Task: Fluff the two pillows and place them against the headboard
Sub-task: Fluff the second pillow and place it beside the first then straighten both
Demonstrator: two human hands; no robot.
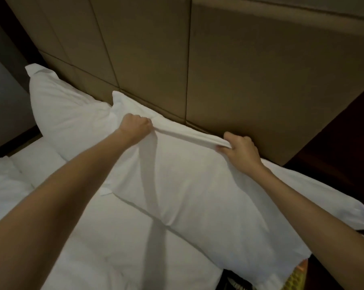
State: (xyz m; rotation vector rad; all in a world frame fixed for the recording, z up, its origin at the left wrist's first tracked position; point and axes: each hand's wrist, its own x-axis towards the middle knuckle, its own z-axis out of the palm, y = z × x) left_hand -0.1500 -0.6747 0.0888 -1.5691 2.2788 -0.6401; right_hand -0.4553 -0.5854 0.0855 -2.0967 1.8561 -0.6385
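- White bedding (105, 248) fills the near ground – plain, no label or writing to be read on it.
- Near pillow (197, 195) lies across the bed, its far edge touching the headboard.
- Left hand (136, 126) is clenched on a pinched ridge of that pillow's cover; right hand (238, 146) grips the same ridge at its other end, the fabric taut between them.
- Far pillow (68, 114) leans tilted against the headboard, just beside the near one.
- Headboard (239, 70) – tan padded panels, unmarked.
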